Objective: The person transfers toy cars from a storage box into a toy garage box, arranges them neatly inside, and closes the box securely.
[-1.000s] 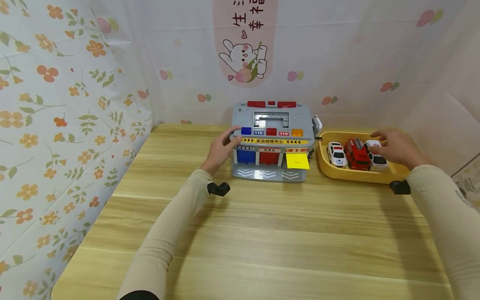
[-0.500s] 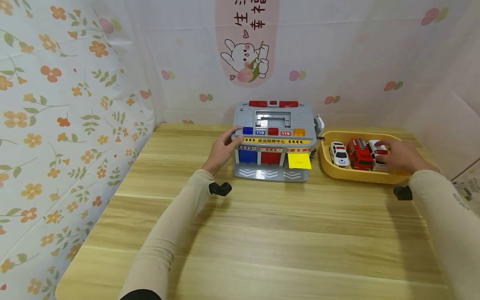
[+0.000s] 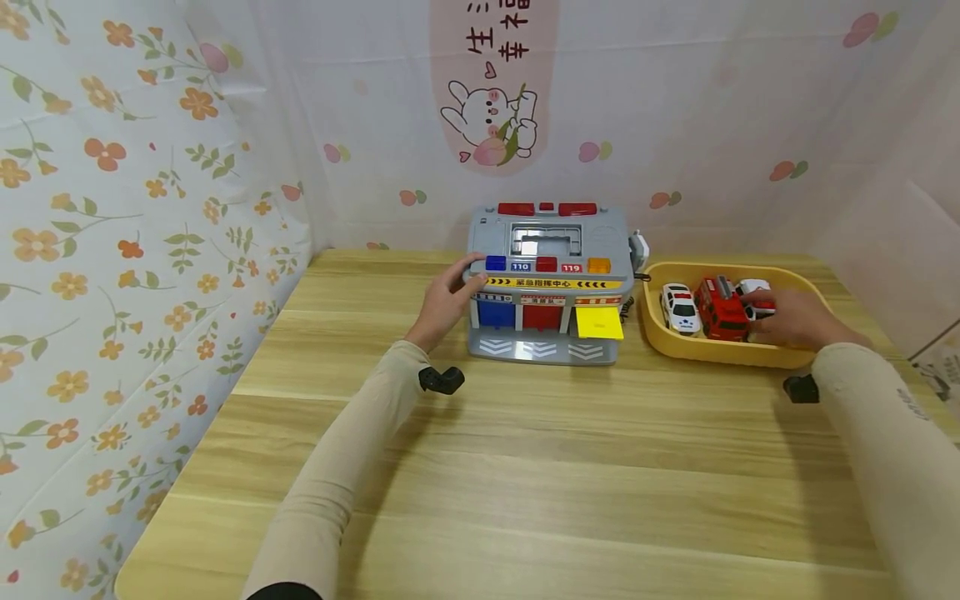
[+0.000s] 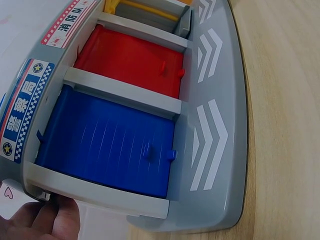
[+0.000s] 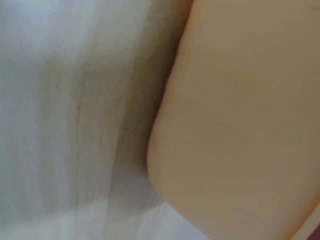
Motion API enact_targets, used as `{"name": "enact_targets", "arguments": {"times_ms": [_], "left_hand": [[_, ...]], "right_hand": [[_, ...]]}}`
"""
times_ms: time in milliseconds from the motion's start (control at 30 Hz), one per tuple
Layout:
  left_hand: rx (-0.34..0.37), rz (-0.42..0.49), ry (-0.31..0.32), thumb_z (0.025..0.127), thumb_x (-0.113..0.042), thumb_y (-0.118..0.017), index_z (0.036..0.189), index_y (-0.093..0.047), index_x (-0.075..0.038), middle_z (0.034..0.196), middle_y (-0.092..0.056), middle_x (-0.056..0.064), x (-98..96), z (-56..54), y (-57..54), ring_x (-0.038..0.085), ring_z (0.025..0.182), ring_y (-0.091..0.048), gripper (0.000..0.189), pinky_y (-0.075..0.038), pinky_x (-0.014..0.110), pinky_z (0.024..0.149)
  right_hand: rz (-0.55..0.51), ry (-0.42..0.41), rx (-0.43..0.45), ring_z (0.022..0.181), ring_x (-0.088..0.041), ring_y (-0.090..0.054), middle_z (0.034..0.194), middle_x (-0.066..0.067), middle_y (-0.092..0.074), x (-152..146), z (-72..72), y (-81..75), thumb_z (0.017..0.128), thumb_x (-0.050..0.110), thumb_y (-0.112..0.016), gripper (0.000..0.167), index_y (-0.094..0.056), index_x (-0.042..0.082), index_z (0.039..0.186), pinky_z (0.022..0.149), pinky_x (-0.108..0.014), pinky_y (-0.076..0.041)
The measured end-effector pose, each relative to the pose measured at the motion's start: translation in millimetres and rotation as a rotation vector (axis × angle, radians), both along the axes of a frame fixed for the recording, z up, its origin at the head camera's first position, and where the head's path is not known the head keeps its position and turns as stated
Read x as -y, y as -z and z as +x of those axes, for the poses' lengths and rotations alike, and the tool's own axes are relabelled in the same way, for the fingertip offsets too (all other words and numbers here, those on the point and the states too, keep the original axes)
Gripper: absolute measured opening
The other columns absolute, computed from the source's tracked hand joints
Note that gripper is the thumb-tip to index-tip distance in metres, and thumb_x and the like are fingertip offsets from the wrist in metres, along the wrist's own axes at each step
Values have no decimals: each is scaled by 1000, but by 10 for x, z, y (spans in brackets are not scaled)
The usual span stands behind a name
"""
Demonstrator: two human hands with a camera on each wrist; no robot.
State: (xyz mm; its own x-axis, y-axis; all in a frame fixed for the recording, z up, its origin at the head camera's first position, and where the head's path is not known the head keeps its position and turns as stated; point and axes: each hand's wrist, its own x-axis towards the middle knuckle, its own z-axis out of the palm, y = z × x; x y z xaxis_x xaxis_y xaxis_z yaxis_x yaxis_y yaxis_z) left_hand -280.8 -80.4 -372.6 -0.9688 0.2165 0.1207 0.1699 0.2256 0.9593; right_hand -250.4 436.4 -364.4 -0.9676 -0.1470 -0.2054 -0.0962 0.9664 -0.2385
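A grey toy garage (image 3: 551, 283) stands at the back of the table. It has a blue door (image 4: 107, 142), a red door (image 4: 132, 60) and a raised yellow door (image 3: 598, 322). My left hand (image 3: 447, 298) holds its left end, thumb at the front top edge; the fingers show beside the blue door in the left wrist view. My right hand (image 3: 798, 319) is in a yellow tray (image 3: 712, 352), its fingers over the front of a white toy car (image 3: 753, 287), hiding it; I cannot tell whether they pinch it. A red toy fire truck (image 3: 723, 312) stands directly left of these fingers.
A white toy police car (image 3: 681, 310) sits at the left of the tray. A small white piece (image 3: 639, 248) and a dark coiled cord (image 3: 627, 308) are at the garage's right side. A printed curtain (image 3: 375, 125) hangs behind the wooden table (image 3: 570, 467).
My right hand has come down over the front of the white toy car, covering more of it. My left hand stays on the toy garage. The head view has shifted slightly.
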Motion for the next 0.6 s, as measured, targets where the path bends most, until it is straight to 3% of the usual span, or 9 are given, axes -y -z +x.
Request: {"name": "enact_targets", "arguments": {"times_ms": [400,600], "left_hand": [[3,11,1,102,-34,-56,142,-55,-30,138,-60,8,-12,15,-12,19,113,-58,40,-48,47,108],[15,12,-3,102,-36,-57,142,-55,-31,139,-58,6,2,24,-16,18,112,-56,40,-46,46,109]], "right_hand": [[-1,46,-13,113,-60,-48,130,-46,-49,14,81,-27,83,17,-71,61,-52,-10,134,93,-74,-41],[33,51,-37,98,-52,-54,126,-44,-53,17,79,-59,82,16,-70,56,-56,-6,131,81,-65,-47]]}}
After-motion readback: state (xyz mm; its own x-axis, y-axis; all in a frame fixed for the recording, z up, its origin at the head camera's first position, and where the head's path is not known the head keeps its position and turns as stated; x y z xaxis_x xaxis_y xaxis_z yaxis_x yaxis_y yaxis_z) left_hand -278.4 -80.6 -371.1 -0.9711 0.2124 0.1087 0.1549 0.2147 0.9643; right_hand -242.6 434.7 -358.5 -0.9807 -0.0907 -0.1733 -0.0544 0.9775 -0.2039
